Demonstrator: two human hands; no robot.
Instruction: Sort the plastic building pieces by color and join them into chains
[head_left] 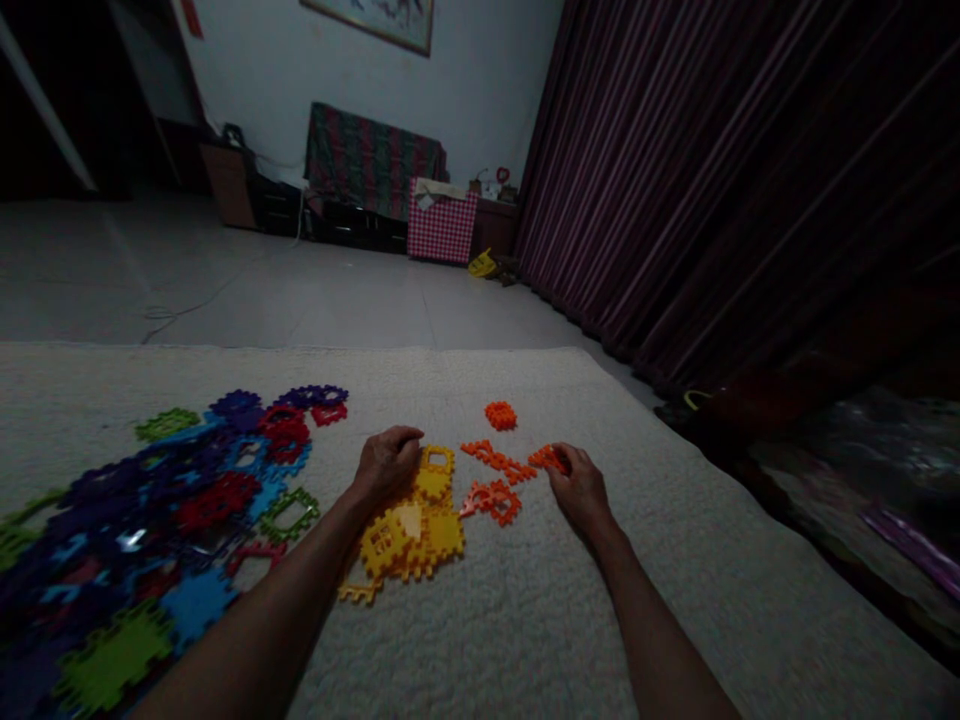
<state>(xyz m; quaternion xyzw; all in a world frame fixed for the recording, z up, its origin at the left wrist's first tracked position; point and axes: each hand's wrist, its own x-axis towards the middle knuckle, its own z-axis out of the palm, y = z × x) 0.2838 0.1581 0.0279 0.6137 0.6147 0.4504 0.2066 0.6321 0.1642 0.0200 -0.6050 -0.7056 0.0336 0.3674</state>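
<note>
Multicoloured toothed plastic pieces point(217, 500) lie heaped nearest, at the left of the pale quilted cover point(480, 640). Beside them sit the yellow pieces point(446, 535), with the left hand point(388, 460) at their far left edge, fingers bent; whether it grips one, I can't tell. Over to the right, the right hand point(581, 487) pinches an orange piece point(546, 458). Other orange pieces point(501, 462) lie loose between the hands, one cluster point(501, 416) farther off.
</note>
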